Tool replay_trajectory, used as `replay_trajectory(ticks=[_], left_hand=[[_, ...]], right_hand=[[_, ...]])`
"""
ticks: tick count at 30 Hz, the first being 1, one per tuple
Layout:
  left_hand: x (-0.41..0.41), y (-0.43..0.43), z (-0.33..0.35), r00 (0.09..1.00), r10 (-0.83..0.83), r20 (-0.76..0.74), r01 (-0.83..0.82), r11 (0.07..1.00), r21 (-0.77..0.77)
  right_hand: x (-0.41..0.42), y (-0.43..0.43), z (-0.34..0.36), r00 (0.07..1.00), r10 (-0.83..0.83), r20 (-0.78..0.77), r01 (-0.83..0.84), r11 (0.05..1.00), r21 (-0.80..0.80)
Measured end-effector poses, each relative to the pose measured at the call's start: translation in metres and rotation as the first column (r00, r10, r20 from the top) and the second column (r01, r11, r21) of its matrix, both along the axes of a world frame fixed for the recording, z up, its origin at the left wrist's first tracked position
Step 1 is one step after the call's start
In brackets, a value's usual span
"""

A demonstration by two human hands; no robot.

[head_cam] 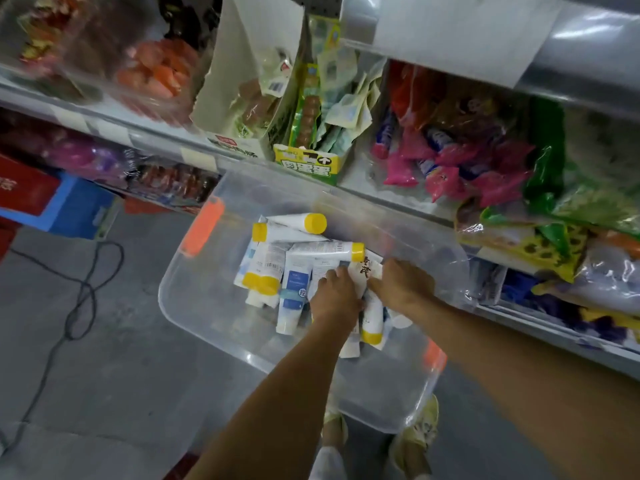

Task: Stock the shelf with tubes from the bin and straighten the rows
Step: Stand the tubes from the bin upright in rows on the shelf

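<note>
Clear bin [211, 317] sits on the floor against the shelf [149, 140], with an orange latch [204, 226] at its far-left rim. Tubes [277, 258] lie heaped in the bin's middle and far side, white-bodied, mostly yellow-capped, pointing every way. Both hands are down in the pile. Left hand [334, 301] has fingers [337, 271] curled together over the left edge of a lettered tube [358, 275]. Right hand [403, 284] meets it from the other side, fingers [375, 284] curled in and pinching the same tube. That tube stands tilted between the two hands, touching both, above a yellow-capped one lying beneath. Shelf holds pink packets [460, 168] just right of the bin. A cable [79, 292] loops on the floor at left.
</note>
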State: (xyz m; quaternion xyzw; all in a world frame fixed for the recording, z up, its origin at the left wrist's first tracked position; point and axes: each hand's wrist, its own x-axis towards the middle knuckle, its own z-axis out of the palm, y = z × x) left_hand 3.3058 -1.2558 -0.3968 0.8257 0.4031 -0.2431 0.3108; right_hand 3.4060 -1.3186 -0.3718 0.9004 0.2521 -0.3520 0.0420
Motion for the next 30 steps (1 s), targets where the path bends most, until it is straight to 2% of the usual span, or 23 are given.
replay_trajectory(ticks=[4, 6, 8, 10, 12, 16, 18, 21, 23, 27, 30], left_hand=[[0.005, 0.01, 0.008, 0.994, -0.054, -0.097, 0.048, 0.996, -0.071], [0.0, 0.018, 0.021, 0.988, -0.008, -0.152, -0.023, 0.979, -0.204], [-0.011, 0.028, 0.036, 0.967, 0.102, -0.234, -0.196, 0.883, -0.426], [-0.027, 0.034, 0.058, 0.934, 0.206, -0.293, -0.346, 0.726, -0.594], [-0.042, 0.036, 0.079, 0.927, 0.262, -0.268, -0.375, 0.64, -0.671], [-0.056, 0.02, 0.131, 0.878, 0.47, -0.089, -0.378, 0.568, -0.731], [-0.052, 0.009, 0.16, 0.847, 0.531, 0.028, -0.345, 0.589, -0.731], [-0.044, -0.005, 0.2, 0.833, 0.53, 0.159, -0.288, 0.661, -0.693], [-0.039, -0.015, 0.222, 0.812, 0.539, 0.223, -0.265, 0.681, -0.683], [-0.027, -0.04, 0.267, 0.785, 0.5, 0.365, -0.226, 0.78, -0.583], [-0.019, -0.054, 0.295, 0.722, 0.556, 0.412, -0.251, 0.765, -0.592]], right_hand=[[0.002, -0.002, 0.005, 0.994, -0.097, -0.044, 0.097, 0.995, -0.007], [0.0, -0.009, 0.016, 0.992, -0.081, -0.093, 0.081, 0.997, -0.007], [0.0, -0.018, 0.03, 0.983, -0.062, -0.174, 0.068, 0.997, 0.027], [0.002, -0.028, 0.047, 0.951, -0.072, -0.302, 0.116, 0.985, 0.128], [0.004, -0.035, 0.07, 0.903, -0.074, -0.424, 0.198, 0.946, 0.256], [-0.004, -0.035, 0.121, 0.838, -0.186, -0.513, 0.413, 0.83, 0.374], [-0.01, -0.032, 0.147, 0.852, -0.231, -0.47, 0.441, 0.802, 0.404], [-0.013, -0.033, 0.185, 0.931, -0.217, -0.292, 0.339, 0.811, 0.478], [-0.011, -0.039, 0.213, 0.943, -0.211, -0.257, 0.32, 0.785, 0.531], [-0.008, -0.066, 0.273, 0.908, -0.185, -0.376, 0.391, 0.699, 0.599], [-0.001, -0.093, 0.311, 0.854, -0.15, -0.499, 0.476, 0.613, 0.631]])
